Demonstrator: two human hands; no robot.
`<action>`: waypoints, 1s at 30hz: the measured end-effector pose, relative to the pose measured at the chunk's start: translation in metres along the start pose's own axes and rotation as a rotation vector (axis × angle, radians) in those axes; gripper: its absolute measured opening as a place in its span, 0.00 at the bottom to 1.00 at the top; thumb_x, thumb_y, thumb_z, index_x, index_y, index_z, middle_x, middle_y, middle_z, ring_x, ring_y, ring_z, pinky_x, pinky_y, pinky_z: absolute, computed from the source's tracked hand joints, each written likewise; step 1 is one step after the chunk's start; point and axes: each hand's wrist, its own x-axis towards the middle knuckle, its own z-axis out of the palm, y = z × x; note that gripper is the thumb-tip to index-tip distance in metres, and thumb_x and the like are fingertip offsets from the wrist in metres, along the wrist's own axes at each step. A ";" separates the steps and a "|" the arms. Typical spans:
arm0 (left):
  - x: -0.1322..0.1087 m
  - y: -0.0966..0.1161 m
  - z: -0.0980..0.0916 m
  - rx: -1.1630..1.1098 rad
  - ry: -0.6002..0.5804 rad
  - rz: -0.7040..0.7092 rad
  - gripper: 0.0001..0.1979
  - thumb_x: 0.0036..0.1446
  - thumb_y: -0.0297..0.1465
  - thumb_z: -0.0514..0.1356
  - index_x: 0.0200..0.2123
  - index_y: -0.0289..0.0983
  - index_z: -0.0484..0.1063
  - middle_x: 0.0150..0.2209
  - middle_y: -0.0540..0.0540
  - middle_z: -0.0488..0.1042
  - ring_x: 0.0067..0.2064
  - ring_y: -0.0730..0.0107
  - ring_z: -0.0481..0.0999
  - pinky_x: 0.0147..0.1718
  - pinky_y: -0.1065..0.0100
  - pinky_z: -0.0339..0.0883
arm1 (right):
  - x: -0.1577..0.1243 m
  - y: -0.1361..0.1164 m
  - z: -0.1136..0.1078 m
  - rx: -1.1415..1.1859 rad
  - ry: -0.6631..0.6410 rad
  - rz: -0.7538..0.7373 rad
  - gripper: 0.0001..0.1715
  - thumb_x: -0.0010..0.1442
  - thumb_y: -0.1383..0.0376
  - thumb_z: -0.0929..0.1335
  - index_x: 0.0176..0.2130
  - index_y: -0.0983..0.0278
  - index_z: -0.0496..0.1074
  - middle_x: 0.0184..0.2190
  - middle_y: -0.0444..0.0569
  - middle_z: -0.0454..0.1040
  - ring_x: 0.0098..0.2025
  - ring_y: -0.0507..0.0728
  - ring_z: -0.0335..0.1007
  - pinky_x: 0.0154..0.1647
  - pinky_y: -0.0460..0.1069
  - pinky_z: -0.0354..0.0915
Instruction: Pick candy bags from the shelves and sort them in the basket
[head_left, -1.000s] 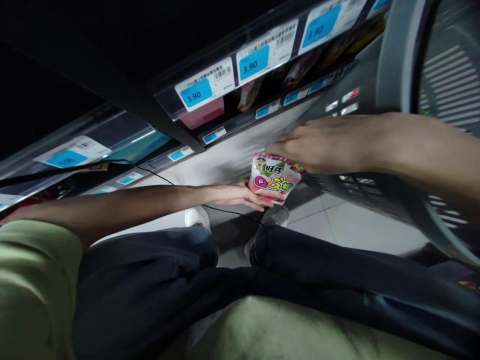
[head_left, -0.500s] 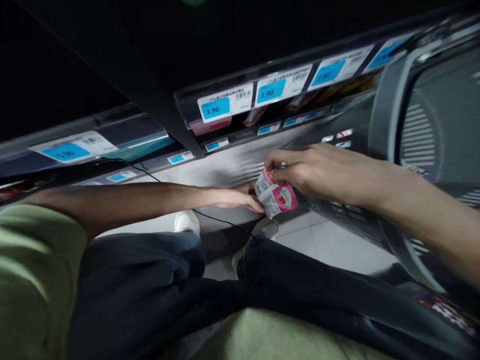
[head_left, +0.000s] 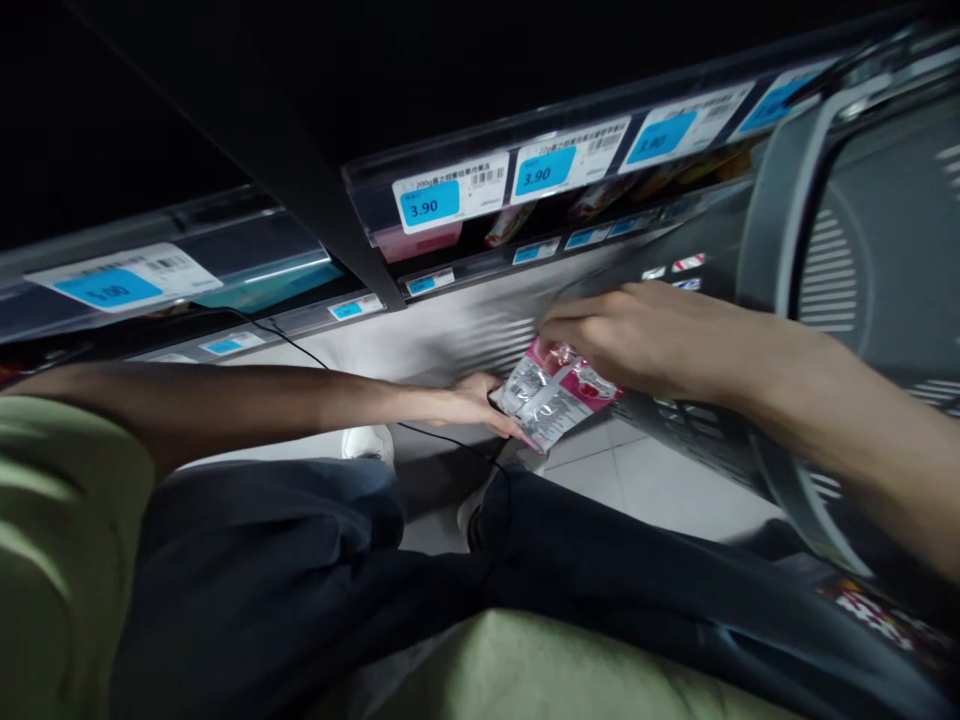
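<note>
A small pink and silver candy packet (head_left: pixel 551 395) hangs between my hands, its silver back turned toward me. My right hand (head_left: pixel 637 335) pinches its top edge from above. My left hand (head_left: pixel 469 400) reaches in from the left, fingers curled against the packet's lower left side. Both hands are low, just above the floor, in front of a store shelf (head_left: pixel 525 215). My dark trousers (head_left: pixel 375 560) and white shoes (head_left: pixel 369 442) show below.
Blue price tags (head_left: pixel 429 200) reading 3.90 line the shelf edge, with snack packets behind them. A grey plastic basket (head_left: pixel 840 300) stands at the right, close behind my right arm. A thin black cable (head_left: pixel 300 345) runs across the pale tiled floor (head_left: pixel 660 480).
The packet has been flipped from its printed front to its silver back. My right hand has kept its pinch on top and my left hand has stayed against its lower side.
</note>
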 end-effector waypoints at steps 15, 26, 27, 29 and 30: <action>-0.010 0.008 0.025 -0.129 0.230 -0.068 0.18 0.41 0.28 0.76 0.38 0.33 0.79 0.40 0.44 0.81 0.40 0.70 0.79 0.51 0.62 0.72 | 0.000 0.003 0.016 -0.063 -0.040 0.167 0.18 0.70 0.66 0.57 0.57 0.67 0.61 0.48 0.60 0.74 0.44 0.64 0.77 0.36 0.53 0.63; -0.016 0.001 0.039 -0.078 0.163 -0.009 0.19 0.41 0.32 0.76 0.38 0.36 0.79 0.39 0.46 0.81 0.39 0.72 0.79 0.41 0.70 0.73 | -0.005 0.000 0.006 0.050 -0.096 0.149 0.13 0.67 0.70 0.61 0.52 0.63 0.62 0.38 0.54 0.75 0.36 0.58 0.74 0.31 0.49 0.55; -0.016 0.001 0.039 -0.081 0.166 -0.022 0.19 0.41 0.33 0.76 0.39 0.36 0.79 0.40 0.46 0.81 0.39 0.72 0.79 0.41 0.70 0.73 | -0.005 -0.001 0.005 0.058 -0.087 0.131 0.13 0.67 0.70 0.62 0.51 0.63 0.62 0.38 0.53 0.75 0.37 0.58 0.74 0.32 0.49 0.55; -0.015 0.004 0.039 -0.135 0.163 -0.056 0.20 0.42 0.32 0.75 0.40 0.35 0.80 0.41 0.44 0.81 0.40 0.72 0.80 0.44 0.69 0.73 | -0.004 -0.002 0.002 0.042 -0.074 0.115 0.13 0.67 0.71 0.62 0.51 0.63 0.62 0.41 0.54 0.74 0.37 0.58 0.73 0.32 0.50 0.54; -0.014 0.005 0.039 -0.170 0.165 -0.066 0.20 0.42 0.31 0.75 0.41 0.35 0.80 0.43 0.43 0.81 0.41 0.72 0.80 0.46 0.68 0.73 | -0.004 -0.003 0.001 0.028 -0.063 0.112 0.14 0.67 0.71 0.62 0.52 0.63 0.62 0.42 0.54 0.74 0.37 0.59 0.73 0.33 0.50 0.54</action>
